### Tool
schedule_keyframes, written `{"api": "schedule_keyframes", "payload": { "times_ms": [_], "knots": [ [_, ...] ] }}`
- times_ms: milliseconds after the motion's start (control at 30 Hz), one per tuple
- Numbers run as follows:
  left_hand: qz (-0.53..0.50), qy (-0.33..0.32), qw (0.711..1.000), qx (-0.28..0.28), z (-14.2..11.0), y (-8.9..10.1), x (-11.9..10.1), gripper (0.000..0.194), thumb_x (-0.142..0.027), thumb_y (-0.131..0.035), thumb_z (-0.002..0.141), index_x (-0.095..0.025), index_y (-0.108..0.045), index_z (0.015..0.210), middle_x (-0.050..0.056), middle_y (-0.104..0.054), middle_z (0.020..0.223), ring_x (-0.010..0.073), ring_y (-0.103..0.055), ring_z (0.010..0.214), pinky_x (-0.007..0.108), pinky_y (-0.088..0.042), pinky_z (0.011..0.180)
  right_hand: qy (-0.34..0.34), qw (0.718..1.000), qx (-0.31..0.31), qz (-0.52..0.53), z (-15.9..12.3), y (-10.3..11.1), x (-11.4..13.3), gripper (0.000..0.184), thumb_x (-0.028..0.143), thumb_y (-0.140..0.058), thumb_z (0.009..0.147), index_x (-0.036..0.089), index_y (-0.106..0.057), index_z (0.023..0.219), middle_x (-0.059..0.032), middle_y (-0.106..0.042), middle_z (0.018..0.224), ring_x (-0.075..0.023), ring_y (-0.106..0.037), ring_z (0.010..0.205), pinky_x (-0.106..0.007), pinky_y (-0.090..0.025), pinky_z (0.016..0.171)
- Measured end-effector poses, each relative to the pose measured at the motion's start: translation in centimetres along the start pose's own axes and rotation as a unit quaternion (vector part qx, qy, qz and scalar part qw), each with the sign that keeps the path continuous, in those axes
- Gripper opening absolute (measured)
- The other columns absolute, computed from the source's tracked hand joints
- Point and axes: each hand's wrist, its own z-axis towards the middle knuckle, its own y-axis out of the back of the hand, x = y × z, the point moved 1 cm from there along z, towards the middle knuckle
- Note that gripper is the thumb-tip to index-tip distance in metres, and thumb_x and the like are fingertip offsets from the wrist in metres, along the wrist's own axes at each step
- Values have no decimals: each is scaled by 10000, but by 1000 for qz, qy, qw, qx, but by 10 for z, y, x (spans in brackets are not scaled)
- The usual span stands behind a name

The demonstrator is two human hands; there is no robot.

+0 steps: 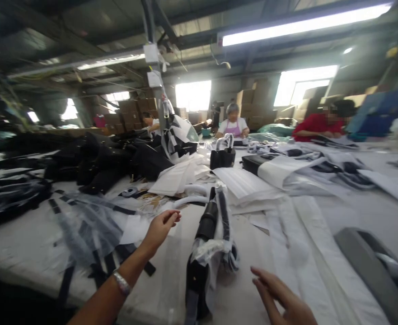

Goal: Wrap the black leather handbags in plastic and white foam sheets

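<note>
Near the front edge of the bench (19,248), right hand (283,300) with thumb and fingers parted, nothing held. Just beyond, between the two hands and clear of both, black bag (198,275) with plastic-wrapped straps (224,212), stretching from the front edge toward the middle. To the bag's left, left hand (160,230) raised, bracelet (122,282) at the wrist, fingertips drawn close to the thumb; cannot tell whether pinching anything small. Hands well apart from each other. Toward the right edge, grey-and-black object (371,266), blurred, near long white strips (316,239). Toward the left front edge, clear plastic (83,221) among black strips (66,277). Farther in, white sheets (248,184), small upright bag (223,159) and, leftward, heap of black bags (97,158). Near the far edge, person in purple apron (232,127) and, rightward, person in red (312,126).
</note>
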Motion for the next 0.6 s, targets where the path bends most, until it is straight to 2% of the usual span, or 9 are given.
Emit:
{"api": "schedule_keyframes", "payload": {
  "times_ms": [67, 100, 200, 300, 400, 500, 600],
  "knots": [
    [8, -16, 999, 30, 15, -12, -6, 444, -519, -751, 730, -157, -726, 986, 97, -738, 959, 243, -674, 936, 336, -509, 836, 51, 989, -7, -137, 36, 18, 2, 326, 398, -492, 915, 276, -723, 1110, -61, -704, 1190, -283, -673, 1061, -376, -535, 927],
    [10, -24, 999, 42, 21, -19, -8, 449, -527, -740, 741, -158, -723, 996, 97, -737, 968, 245, -672, 943, 335, -510, 834, 61, 976, 9, -208, 57, 24, 1, 346, 333, -448, 931, 248, -710, 1141, -72, -687, 1218, -271, -645, 1110, -373, -505, 967],
    [17, -41, 996, 75, 32, -41, -16, 438, -524, -715, 772, -161, -720, 1016, 99, -741, 982, 257, -676, 957, 348, -519, 831, 45, 958, 27, -282, 119, 30, -6, 326, 244, -464, 928, 215, -707, 1143, -89, -680, 1217, -267, -598, 1162, -375, -445, 1017],
    [27, -49, 993, 106, 36, -56, -18, 397, -498, -703, 793, -169, -729, 1013, 96, -748, 974, 262, -684, 955, 354, -529, 828, 14, 946, 46, -319, 168, 18, -13, 342, 301, -562, 920, 168, -658, 1219, -124, -668, 1223, -298, -552, 1206, -407, -423, 1024],
    [42, -49, 989, 130, 36, -63, -16, 353, -476, -686, 813, -186, -737, 1009, 85, -751, 974, 257, -687, 956, 349, -531, 835, -34, 934, 65, -349, 196, 0, -18, 476, 419, -670, 872, 138, -605, 1250, -141, -638, 1235, -314, -540, 1208, -488, -426, 1013],
    [56, -43, 987, 146, 36, -64, -11, 349, -477, -665, 829, -197, -733, 1024, 80, -754, 977, 268, -689, 968, 368, -533, 848, -84, 926, 78, -360, 210, -13, -21, 401, 408, -638, 914, 162, -590, 1228, -102, -600, 1262, -274, -571, 1160, -518, -451, 988],
    [68, -33, 985, 156, 38, -61, -7, 375, -497, -667, 818, -192, -724, 1029, 82, -755, 986, 284, -690, 985, 395, -537, 858, -130, 925, 101, -342, 220, -15, -25, 352, 363, -613, 941, 172, -578, 1235, -92, -594, 1256, -248, -604, 1095, -478, -506, 930]
  ]
}}
